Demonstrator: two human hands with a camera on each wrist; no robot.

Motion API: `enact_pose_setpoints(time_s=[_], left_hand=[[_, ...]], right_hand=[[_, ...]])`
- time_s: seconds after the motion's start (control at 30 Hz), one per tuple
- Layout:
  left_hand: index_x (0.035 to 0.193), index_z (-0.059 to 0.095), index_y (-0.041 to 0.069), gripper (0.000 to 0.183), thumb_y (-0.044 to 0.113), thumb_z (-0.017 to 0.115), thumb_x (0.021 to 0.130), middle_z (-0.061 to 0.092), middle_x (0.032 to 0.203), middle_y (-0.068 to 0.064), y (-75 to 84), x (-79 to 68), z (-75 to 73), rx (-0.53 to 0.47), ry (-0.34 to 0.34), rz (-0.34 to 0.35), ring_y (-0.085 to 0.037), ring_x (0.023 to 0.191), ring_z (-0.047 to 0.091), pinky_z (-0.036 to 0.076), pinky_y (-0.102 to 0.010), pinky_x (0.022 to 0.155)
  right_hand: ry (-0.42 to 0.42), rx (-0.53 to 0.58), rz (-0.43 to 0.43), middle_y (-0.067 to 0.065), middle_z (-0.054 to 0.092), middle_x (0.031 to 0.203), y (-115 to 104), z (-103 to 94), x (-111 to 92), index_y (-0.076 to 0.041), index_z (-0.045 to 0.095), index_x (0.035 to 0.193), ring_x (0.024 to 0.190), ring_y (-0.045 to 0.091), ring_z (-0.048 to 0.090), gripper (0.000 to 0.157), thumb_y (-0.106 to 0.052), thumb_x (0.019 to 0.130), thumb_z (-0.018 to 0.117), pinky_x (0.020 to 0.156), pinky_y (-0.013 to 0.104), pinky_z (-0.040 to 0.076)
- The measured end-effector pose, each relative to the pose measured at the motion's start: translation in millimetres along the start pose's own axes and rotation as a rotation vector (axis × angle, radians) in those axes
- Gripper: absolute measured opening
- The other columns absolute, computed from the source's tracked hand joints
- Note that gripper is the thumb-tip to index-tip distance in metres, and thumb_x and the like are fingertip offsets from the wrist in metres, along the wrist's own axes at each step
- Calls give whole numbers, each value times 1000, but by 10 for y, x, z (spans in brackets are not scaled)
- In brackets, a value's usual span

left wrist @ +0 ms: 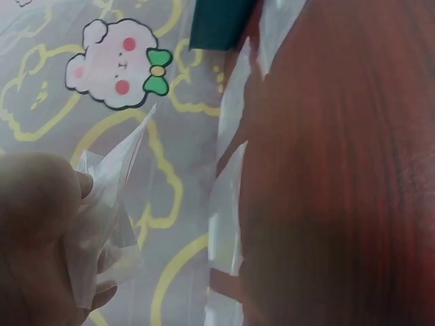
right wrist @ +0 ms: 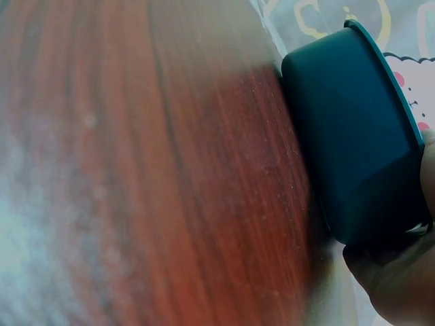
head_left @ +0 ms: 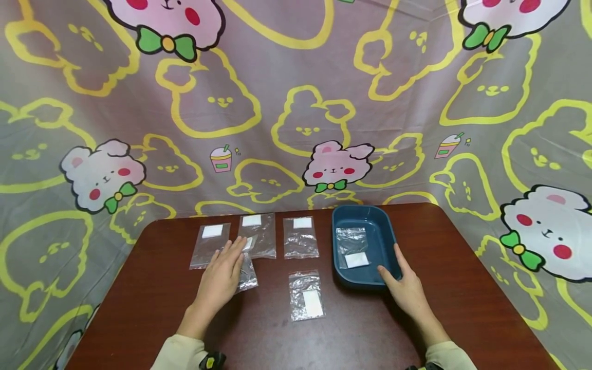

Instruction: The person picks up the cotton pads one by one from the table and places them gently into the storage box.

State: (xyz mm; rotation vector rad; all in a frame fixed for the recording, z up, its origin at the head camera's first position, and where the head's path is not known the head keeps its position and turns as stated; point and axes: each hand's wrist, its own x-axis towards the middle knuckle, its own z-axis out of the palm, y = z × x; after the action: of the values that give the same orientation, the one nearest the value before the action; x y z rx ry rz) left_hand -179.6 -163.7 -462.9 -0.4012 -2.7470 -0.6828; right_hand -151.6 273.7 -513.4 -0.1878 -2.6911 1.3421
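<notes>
My left hand (head_left: 222, 275) pinches a small clear plastic zip bag (head_left: 248, 275), its lower part hanging out past the fingers. From the left wrist view, that bag shows crumpled between thumb and fingers, raised above the tabletop. On the right, a dark blue rectangular basin (head_left: 390, 231) stands on the table. My right hand (head_left: 409, 290) grips its near right corner, thumb over the rim and fingers along the outer side. Inside the basin lies one clear bag (head_left: 350, 239) with a white patch.
Three clear bags with white patches lie along the back: a left one (head_left: 203, 252), a middle one (head_left: 264, 236) and a right one (head_left: 300, 244). Another bag (head_left: 302, 288) lies nearer the front. A patterned cloth (head_left: 277, 67) hangs behind the brown table (head_left: 370, 329).
</notes>
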Motion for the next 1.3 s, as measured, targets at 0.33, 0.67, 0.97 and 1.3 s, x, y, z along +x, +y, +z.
enact_pose_setpoints(time_s=[0.33,0.67,0.97,1.3], left_hand=[[149,49,8,43,16,47,107,46,152,-12,-67,12,-44,-5,16,-27,-37,140,41,24,-60,117],[147,51,6,42,16,48,107,49,150,-14,-5,65,77,-24,7,-39,-39,138,44,25,-60,116],[146,53,8,41,18,48,107,49,150,-12,272,276,265,-44,0,10,-40,136,47,27,-60,115],[149,49,12,43,24,43,109,46,153,-11,702,526,504,-100,-93,60,-36,141,41,23,-57,118]], right_hand=[[0,-1,0,23,25,161,12,0,15,-20,14,163,143,49,29,84,-45,99,62,112,66,27],[-3,0,-1,23,24,162,11,9,13,-18,13,163,144,48,28,84,-44,100,61,112,67,27],[7,7,-14,23,26,161,15,37,3,-18,16,163,143,48,30,82,-42,99,62,112,65,29],[3,-11,-4,23,26,161,-11,1,-13,-17,15,163,142,48,32,82,-42,100,62,111,65,30]])
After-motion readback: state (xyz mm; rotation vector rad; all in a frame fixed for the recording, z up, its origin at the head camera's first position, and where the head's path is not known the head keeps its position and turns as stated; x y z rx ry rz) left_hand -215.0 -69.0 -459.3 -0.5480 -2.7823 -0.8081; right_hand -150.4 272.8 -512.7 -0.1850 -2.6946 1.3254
